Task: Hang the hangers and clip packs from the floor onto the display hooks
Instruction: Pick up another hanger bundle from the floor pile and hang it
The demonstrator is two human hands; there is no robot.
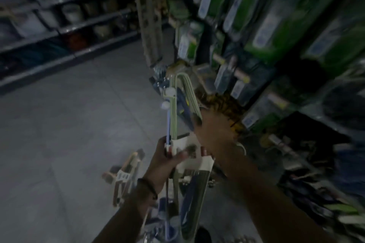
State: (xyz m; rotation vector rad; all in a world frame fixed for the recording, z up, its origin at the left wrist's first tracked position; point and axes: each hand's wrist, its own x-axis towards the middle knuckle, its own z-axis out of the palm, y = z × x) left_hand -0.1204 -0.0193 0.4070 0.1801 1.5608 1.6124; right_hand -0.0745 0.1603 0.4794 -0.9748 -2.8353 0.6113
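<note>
The left hand (166, 162) grips the bundle of hangers (174, 108) low down, where a cream band (197, 163) ties them together. Its fingers are curled round the bundle and the thumb lies across the front. The right hand (214, 134) is up against the bundle from the other side, a little higher. Only its back shows, so I cannot tell if its fingers squeeze or just touch.

The bundle is up in the air in front of the person, with its pale green hooks pointing up and away. The rest hangs down between the arms.

The hangers look like hard plastic. They will be stiff and not very heavy, but long and wobbly as a bunch, and smooth, so they could slide apart. The tied part near the band looks like the best place to hold, leaving the hook tops free to go over a peg.

Both arms reach forward, with the right arm crossing above the left. A dark wristband (150, 187) is on the left wrist.

Another pack (124, 173) lies on the grey floor (69, 114), down to the left. The display hooks (242, 76) are just past the bundle, on the right, with green packs (266, 25) hanging there. It is all blurry.
</note>
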